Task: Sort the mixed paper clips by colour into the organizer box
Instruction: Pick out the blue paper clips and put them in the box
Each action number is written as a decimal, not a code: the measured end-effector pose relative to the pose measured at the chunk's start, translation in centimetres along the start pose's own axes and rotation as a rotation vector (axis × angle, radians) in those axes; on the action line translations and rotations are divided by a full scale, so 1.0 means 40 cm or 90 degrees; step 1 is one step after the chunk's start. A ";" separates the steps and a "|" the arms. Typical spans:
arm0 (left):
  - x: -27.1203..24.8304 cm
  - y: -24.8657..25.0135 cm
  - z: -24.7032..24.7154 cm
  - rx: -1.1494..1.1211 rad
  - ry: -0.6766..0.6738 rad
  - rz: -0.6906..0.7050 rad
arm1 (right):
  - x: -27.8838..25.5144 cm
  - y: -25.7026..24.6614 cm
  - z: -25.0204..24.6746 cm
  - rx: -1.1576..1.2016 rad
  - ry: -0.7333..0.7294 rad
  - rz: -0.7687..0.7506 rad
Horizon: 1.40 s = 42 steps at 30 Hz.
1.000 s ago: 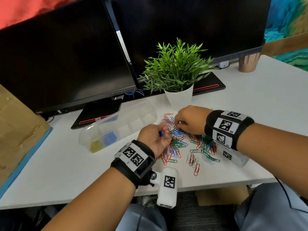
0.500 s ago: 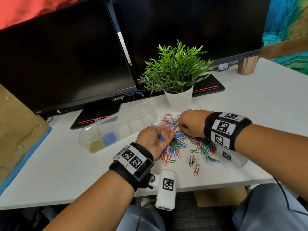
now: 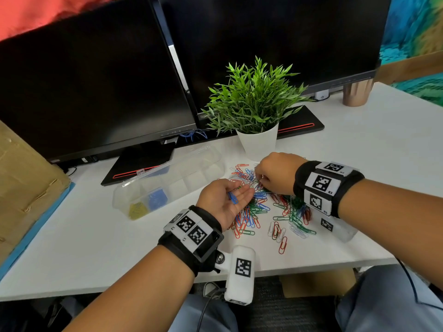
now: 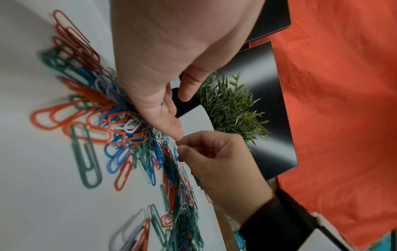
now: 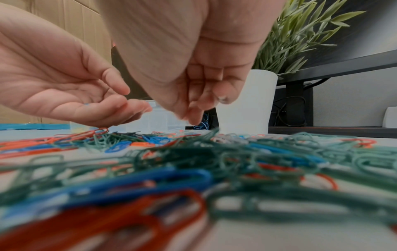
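Note:
A mixed pile of red, blue, green and white paper clips [image 3: 263, 209] lies on the white desk. Left of it stands the clear organizer box [image 3: 196, 180], lid open, with yellow clips [image 3: 137, 209] and blue clips [image 3: 157, 198] in its two near compartments. My left hand [image 3: 239, 194] hovers palm up over the pile's left side, fingers straight, with a blue clip [image 3: 232, 197] lying on the palm. My right hand [image 3: 263, 179] reaches down into the far part of the pile, thumb and forefinger pinched on a clip whose colour is hidden. In the left wrist view the right hand [image 4: 182, 146] nearly touches the left fingertips [image 4: 174, 130].
A potted plant [image 3: 257, 140] in a white pot stands just behind the pile. Two dark monitors [image 3: 96, 92] with flat black bases [image 3: 141, 161] line the back. A copper cup [image 3: 357, 92] sits far right, cardboard [image 3: 24, 176] at the left edge.
My left hand has turned palm up and uncurled its fingers, baring the blue clip. My right hand has stayed picking at the far part of the pile.

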<state>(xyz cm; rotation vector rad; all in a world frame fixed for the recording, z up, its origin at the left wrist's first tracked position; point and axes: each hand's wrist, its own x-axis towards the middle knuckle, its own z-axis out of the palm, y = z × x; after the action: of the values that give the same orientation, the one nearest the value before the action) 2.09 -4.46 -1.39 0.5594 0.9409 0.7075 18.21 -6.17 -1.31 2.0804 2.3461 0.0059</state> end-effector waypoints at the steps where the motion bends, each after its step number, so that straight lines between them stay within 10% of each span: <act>1: 0.000 0.001 -0.002 -0.002 -0.001 0.001 | -0.002 -0.002 -0.001 0.010 -0.014 -0.015; 9: 0.002 0.003 -0.012 -0.010 0.009 -0.002 | 0.000 -0.008 0.003 0.008 -0.103 -0.050; 42: 0.022 -0.018 -0.002 -0.009 0.014 0.045 | -0.013 -0.014 -0.008 0.122 0.045 -0.080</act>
<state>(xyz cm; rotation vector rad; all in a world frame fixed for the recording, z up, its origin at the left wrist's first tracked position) 2.60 -4.25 -2.40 0.5763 0.9396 0.7844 17.72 -6.76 -0.98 2.0376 2.6104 -0.1550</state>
